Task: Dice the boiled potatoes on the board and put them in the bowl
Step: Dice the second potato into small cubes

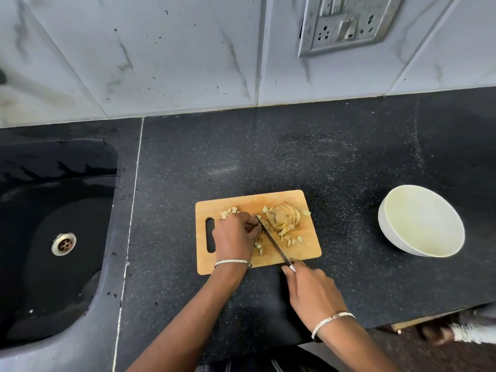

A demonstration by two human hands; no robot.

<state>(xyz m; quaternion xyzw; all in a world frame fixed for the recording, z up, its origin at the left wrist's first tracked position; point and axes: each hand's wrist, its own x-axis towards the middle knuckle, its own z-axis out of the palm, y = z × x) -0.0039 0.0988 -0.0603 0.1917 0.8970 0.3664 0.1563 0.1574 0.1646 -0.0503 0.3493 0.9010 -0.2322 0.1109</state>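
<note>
A wooden cutting board (300, 251) lies on the black counter. A boiled potato (284, 217), sliced but still together, sits on its far right part, with diced pieces (291, 238) scattered beside it and a few more (228, 211) at the far left. My right hand (311, 291) grips the handle of a knife (273, 241), whose blade lies slanted across the board. My left hand (236, 236) rests on the board left of the blade, fingers curled over small potato pieces next to the knife tip. A white bowl (421, 221) stands to the right, with nothing in it.
A black sink (53, 237) with a metal drain (64, 244) lies to the left. The tiled wall with a switch plate (346, 22) rises behind. The counter's front edge runs at the lower right (429, 315).
</note>
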